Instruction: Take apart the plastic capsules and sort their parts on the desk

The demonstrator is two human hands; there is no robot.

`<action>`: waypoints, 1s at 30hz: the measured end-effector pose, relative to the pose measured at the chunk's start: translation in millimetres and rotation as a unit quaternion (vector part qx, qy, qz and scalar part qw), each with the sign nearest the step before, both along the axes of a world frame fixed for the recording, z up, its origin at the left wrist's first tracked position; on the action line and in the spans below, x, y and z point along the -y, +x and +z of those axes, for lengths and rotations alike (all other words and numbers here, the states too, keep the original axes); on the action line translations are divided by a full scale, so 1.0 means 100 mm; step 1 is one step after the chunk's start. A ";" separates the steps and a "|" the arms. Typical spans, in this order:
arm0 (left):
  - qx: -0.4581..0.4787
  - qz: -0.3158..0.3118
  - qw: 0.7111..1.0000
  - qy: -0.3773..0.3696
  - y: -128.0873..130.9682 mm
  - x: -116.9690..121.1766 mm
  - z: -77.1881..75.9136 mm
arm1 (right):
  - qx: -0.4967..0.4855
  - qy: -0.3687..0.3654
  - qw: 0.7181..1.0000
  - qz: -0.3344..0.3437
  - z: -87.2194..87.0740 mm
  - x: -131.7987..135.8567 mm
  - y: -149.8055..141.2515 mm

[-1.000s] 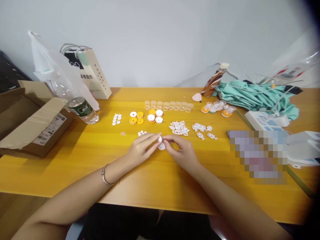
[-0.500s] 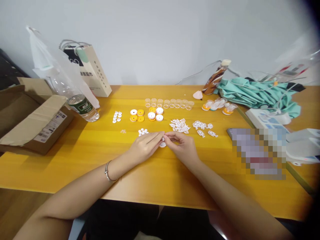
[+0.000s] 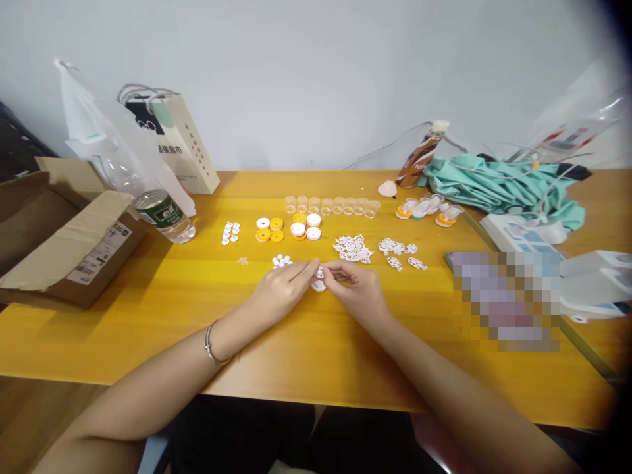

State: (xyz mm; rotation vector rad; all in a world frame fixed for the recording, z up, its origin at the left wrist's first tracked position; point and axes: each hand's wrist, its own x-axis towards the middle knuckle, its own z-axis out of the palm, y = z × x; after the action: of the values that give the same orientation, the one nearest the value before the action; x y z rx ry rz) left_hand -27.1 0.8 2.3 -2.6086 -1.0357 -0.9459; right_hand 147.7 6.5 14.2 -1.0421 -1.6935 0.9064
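Both my hands meet over the middle of the yellow table (image 3: 148,309). My left hand (image 3: 281,289) and my right hand (image 3: 358,286) pinch a small white plastic piece (image 3: 318,272) between their fingertips, just above a white round cap (image 3: 318,286) lying on the table. A small cluster of white bits (image 3: 281,261) lies just beyond my left fingers. Behind it sit orange and white discs (image 3: 289,228), a row of clear little cups (image 3: 333,205), and piles of white cut-out shapes (image 3: 353,249).
A cardboard box (image 3: 59,230) and a water bottle (image 3: 160,214) stand at the left, with a paper bag (image 3: 180,141) behind. A brown drink bottle (image 3: 419,155), teal cloth (image 3: 498,187), assembled cups (image 3: 427,209) and white devices (image 3: 523,232) crowd the right.
My hands stay together on the small white piece, with only slight finger shifts. The camera view moved a little.
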 end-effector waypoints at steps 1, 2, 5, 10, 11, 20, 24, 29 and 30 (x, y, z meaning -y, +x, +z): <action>-0.003 0.004 1.000 -0.003 0.00 0.00 0.00 | -0.005 -0.005 1.000 0.002 -0.01 0.00 0.00; -0.005 0.006 1.000 -0.007 -0.01 0.00 0.01 | -0.011 -0.011 1.000 0.004 -0.01 0.00 0.00; -0.001 0.002 1.000 -0.014 -0.01 0.00 0.01 | -0.035 -0.029 0.999 0.006 -0.02 0.00 0.00; 0.038 -0.017 0.999 0.013 -0.01 -0.02 -0.03 | -0.077 -0.058 0.995 0.009 0.01 0.02 -0.02; 0.046 -0.019 0.999 0.021 -0.01 -0.03 -0.04 | -0.084 -0.063 0.994 0.010 0.02 0.02 -0.02; 0.082 -0.028 0.996 0.000 0.02 0.01 -0.04 | -0.139 -0.109 0.984 0.016 -0.02 -0.01 0.00; 0.142 -0.026 0.988 -0.059 0.05 0.01 -0.01 | -0.158 -0.151 0.976 0.026 -0.05 -0.04 0.00; 0.316 -0.013 0.915 -0.252 0.12 -0.02 -0.03 | -0.176 -0.191 0.964 0.045 -0.06 -0.09 0.00; 0.358 -0.014 0.885 -0.297 0.14 -0.02 -0.04 | -0.177 -0.195 0.964 0.046 -0.05 -0.09 0.00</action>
State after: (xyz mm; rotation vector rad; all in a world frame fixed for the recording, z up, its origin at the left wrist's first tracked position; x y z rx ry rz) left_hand -13.3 3.1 -1.2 -2.7558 -1.6757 -1.9567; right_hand 147.5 15.6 8.8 -0.9848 -1.2991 1.4368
